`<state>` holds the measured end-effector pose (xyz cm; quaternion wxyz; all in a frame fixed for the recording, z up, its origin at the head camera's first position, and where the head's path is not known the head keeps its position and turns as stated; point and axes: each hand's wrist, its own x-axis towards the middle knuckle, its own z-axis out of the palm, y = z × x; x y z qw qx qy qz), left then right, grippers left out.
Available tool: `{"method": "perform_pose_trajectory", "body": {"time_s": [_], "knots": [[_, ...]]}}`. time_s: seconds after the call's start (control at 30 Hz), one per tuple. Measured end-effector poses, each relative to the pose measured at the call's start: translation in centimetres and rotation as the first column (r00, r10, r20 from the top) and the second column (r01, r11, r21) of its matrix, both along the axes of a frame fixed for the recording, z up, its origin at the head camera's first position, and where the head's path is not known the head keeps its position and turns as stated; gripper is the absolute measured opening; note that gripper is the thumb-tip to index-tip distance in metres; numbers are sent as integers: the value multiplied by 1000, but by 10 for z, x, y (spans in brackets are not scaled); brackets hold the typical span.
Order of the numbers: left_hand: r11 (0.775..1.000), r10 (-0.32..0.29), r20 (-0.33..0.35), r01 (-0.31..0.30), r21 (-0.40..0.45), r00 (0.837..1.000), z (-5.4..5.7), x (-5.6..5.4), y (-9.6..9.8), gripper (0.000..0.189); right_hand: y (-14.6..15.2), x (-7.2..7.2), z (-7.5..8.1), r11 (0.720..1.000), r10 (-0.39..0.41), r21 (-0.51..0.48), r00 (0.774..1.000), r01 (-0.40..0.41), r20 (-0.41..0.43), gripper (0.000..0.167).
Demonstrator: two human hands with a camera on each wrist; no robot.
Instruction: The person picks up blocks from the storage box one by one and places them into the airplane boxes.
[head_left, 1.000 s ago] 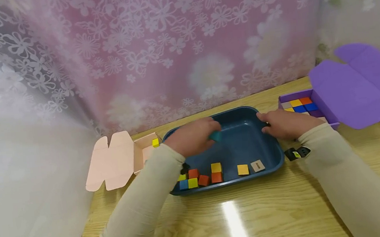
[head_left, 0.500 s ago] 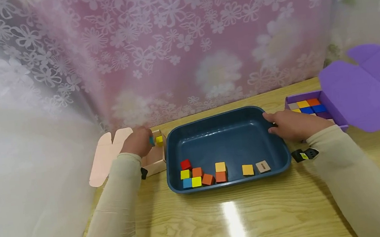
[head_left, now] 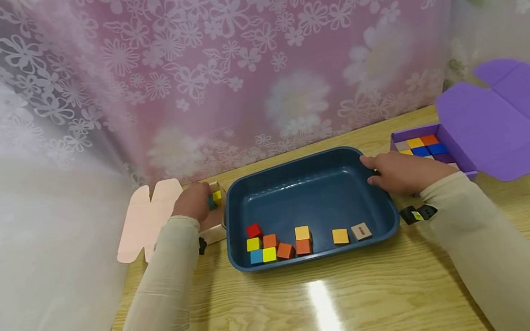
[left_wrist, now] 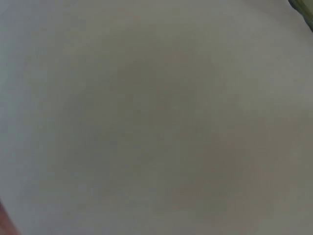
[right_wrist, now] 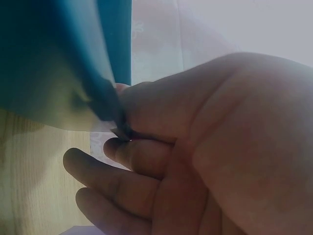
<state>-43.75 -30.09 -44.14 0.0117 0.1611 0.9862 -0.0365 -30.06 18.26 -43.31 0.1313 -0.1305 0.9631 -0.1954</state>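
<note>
My left hand (head_left: 193,201) reaches into a small pale pink box (head_left: 212,238) at the left and pinches a teal cube (head_left: 211,202), mostly hidden by the hand. The teal cube is right beside a yellow cube (head_left: 217,195) in the box's back corner. With thumb and fingers, my right hand (head_left: 407,172) pinches the right rim of a dark blue tray (head_left: 314,182). In the right wrist view, the thumb and index finger meet at the tray's rim (right_wrist: 100,93), the other fingers spread below. The left wrist view shows only a blurred pale surface.
Along the tray's front lie several cubes, among them a red one (head_left: 254,230), a blue one (head_left: 257,257) and a plain wooden one (head_left: 361,231). A purple box (head_left: 455,152) packed with coloured cubes stands at the right, lid open. Behind the table hangs a floral curtain (head_left: 275,68).
My left hand has carried the teal cube leftward from over the tray into the pink box, and brought it up to the yellow cube. The right hand keeps its place on the rim.
</note>
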Motion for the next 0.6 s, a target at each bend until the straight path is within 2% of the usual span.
{"method": "perform_pose_trajectory", "body": {"time_s": [0.27,0.4,0.5,0.6], "knots": [[1000,26,-9,-26,19,1000,-4,-5,-1,18,1,1,-4,1000,-12,5,1000,12,-2,71],[999,32,-23,-32,28,999,1,-1,1,16,1,1,-4,1000,-10,4,1000,10,10,71],[999,4,-69,0,52,998,18,13,14,17,1,-1,-2,1000,-6,3,1000,6,13,71],[992,-89,-99,97,79,991,43,34,45,21,-1,0,0,1000,-9,10,1000,9,1,70]]}}
